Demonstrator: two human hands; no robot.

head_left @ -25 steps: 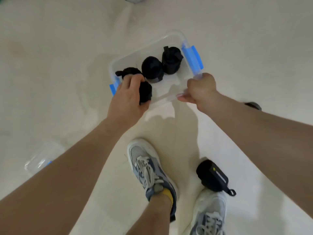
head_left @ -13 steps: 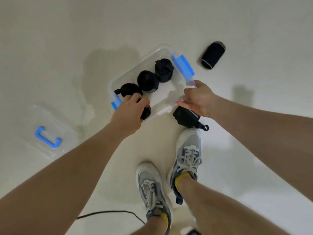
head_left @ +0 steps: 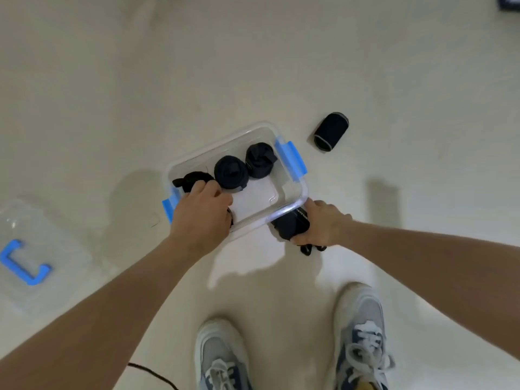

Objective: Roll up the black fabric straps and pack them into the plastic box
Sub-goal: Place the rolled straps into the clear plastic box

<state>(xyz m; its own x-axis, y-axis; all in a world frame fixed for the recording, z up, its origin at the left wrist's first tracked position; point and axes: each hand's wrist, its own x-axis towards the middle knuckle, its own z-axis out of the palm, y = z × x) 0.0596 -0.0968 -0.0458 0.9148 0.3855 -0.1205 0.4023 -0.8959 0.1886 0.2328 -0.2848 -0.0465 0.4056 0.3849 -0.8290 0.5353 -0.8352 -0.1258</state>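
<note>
Three rolled black straps (head_left: 231, 175) are held in the clear box (head_left: 292, 192); a fourth is pressed in under the left hand (head_left: 201, 213), fingers curled. A black bundle (head_left: 289, 226) is clasped by the right hand (head_left: 323, 225).

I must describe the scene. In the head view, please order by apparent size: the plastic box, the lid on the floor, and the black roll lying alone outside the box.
1. Plastic box
2. Lid, similar to the box and partly cut off, so unsure
3. Black roll, clearly smallest
</note>
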